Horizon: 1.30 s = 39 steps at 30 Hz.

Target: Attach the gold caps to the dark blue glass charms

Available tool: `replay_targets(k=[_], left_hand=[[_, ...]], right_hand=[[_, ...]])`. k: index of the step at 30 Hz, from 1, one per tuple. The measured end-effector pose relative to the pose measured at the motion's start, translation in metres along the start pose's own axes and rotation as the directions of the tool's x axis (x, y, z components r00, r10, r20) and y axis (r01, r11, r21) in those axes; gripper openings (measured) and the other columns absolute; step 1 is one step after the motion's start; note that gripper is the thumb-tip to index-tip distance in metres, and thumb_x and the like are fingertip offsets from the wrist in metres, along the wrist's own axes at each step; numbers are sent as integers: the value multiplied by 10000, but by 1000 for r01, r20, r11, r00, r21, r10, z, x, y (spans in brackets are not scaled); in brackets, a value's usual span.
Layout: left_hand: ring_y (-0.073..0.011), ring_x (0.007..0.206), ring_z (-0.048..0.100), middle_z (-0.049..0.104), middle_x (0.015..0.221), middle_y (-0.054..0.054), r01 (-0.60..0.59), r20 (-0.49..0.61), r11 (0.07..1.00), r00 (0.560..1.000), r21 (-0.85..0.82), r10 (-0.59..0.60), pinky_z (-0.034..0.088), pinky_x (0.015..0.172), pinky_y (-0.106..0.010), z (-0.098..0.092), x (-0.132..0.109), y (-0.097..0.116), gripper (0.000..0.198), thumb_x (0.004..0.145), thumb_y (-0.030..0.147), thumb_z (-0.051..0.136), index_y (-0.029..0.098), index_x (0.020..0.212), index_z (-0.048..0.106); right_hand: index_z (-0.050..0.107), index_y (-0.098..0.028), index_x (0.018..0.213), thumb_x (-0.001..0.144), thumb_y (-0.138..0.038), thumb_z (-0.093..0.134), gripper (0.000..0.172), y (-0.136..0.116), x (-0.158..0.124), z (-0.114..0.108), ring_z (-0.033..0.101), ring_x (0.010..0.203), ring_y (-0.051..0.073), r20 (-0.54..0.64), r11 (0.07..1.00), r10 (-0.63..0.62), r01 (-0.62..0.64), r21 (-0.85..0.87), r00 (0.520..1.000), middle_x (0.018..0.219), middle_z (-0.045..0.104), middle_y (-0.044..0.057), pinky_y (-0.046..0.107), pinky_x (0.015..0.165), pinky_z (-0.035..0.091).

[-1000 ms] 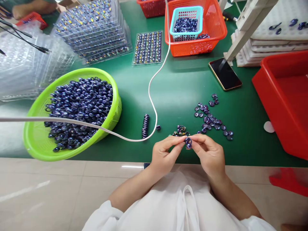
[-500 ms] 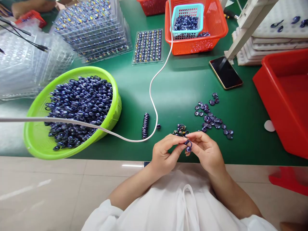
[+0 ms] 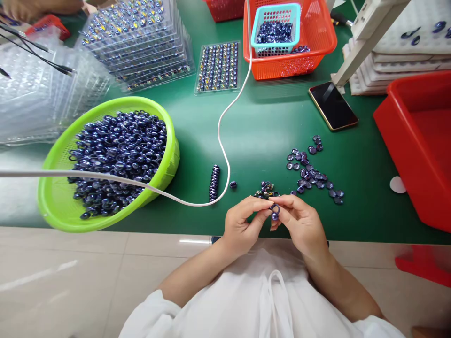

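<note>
Between my two hands, at the table's front edge, is a small glossy dark-blue ring-shaped part [image 3: 275,214] with a rounded bulb at its lower end. My left hand [image 3: 245,221] pinches it from the left between thumb and forefinger. From the other side my right hand [image 3: 306,225] grips it with thumb and fingertips. Just beyond my fingers lies a small pile of parts [image 3: 265,190] with gold and electronic-looking bits, partly hidden by the hands. Loose dark-blue oval caps [image 3: 312,177] are scattered to the right. A row of stacked dark-blue pieces [image 3: 214,183] and one single piece [image 3: 233,185] lie left.
A green basket [image 3: 172,159] heaped with blue parts stands left, crossed by a white cable [image 3: 221,136]. Behind are stacked clear trays [image 3: 141,56], one filled tray [image 3: 218,67], and a red basket [image 3: 275,70]. A phone [image 3: 333,105] and a red bin [image 3: 398,126] are right.
The ring-shaped part has turned slightly in my fingers, so its opening shows more clearly. Both hands stay almost in place. The view has shifted a little.
</note>
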<state>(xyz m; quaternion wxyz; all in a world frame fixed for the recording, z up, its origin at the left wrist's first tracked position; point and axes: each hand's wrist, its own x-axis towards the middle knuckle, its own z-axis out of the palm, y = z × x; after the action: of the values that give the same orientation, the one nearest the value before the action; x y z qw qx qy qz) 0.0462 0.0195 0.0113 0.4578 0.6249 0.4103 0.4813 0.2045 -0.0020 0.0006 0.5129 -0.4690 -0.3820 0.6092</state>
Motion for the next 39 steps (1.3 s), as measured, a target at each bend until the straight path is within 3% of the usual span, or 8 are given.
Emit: replay_targets(k=[5, 9, 15, 20, 25, 29, 35, 39], left_hand=[[-197, 883, 712, 774, 983, -84, 23, 48, 999, 999, 33, -24, 568, 807, -327, -1, 5, 6, 180, 911, 176, 656, 235, 1037, 769], [-188, 821, 670, 735, 928, -91, -44, 62, 991, 997, 129, 36, 558, 767, -313, -3, 7, 16, 265, 844, 207, 744, 200, 1109, 728], [-184, 782, 694, 764, 849, -76, 127, 64, 986, 989, 105, -134, 553, 765, -305, 1, 7, 19, 92, 868, 203, 701, 179, 940, 754], [-138, 627, 681, 732, 714, -37, 616, 232, 693, 786, -376, -573, 555, 656, -260, 0, 10, 12, 206, 781, 309, 807, 131, 856, 738], [-114, 553, 646, 697, 652, -19, 746, 395, 447, 650, -493, -650, 541, 610, -252, -1, 10, 6, 294, 689, 323, 882, 102, 795, 721], [-117, 595, 657, 699, 698, -28, 743, 384, 505, 664, -440, -642, 552, 657, -265, -1, 7, 7, 297, 742, 342, 851, 101, 841, 708], [-189, 955, 674, 684, 1098, -93, 574, 326, 770, 811, -279, -486, 575, 808, -298, -4, 6, 15, 483, 739, 294, 858, 170, 1161, 660], [-235, 1080, 664, 664, 1248, -132, 478, 419, 870, 819, -117, -393, 574, 897, -333, -2, 8, 22, 481, 793, 269, 803, 172, 1245, 671]], right_hand=[[716, -264, 1061, 934, -303, 658, 145, -11, -2, -6, 713, 728, 129, -5, 965, -132, 127, -227, 991, 980, 729, 15, 250, 640, 639], [688, -255, 1066, 946, -213, 617, 146, -17, -3, -13, 731, 775, 141, 54, 763, -310, 282, -581, 949, 974, 756, 18, 258, 723, 621], [622, -242, 1150, 887, -83, 629, 307, -13, -2, -17, 724, 889, 181, 282, 320, -620, 564, -761, 732, 988, 742, 50, 320, 806, 613], [604, -204, 1191, 869, -94, 686, 350, -11, -4, -15, 690, 819, 156, 235, 369, -654, 575, -730, 719, 998, 698, 68, 296, 771, 598], [612, -202, 1211, 931, -135, 627, 288, -14, -4, -17, 683, 899, 165, 310, 497, -533, 588, -638, 787, 1022, 692, 69, 281, 771, 584], [602, -166, 1196, 953, -112, 580, 250, -16, -3, -21, 679, 874, 172, 392, 400, -537, 635, -661, 747, 972, 708, 82, 287, 763, 575], [580, -159, 1099, 964, -127, 533, 147, -15, -6, -24, 677, 750, 179, 459, 267, -536, 659, -704, 708, 854, 710, 76, 299, 659, 563], [574, -169, 1079, 961, -140, 474, 158, -12, -6, -23, 699, 774, 195, 513, 220, -560, 713, -665, 651, 817, 717, 73, 313, 673, 577]])
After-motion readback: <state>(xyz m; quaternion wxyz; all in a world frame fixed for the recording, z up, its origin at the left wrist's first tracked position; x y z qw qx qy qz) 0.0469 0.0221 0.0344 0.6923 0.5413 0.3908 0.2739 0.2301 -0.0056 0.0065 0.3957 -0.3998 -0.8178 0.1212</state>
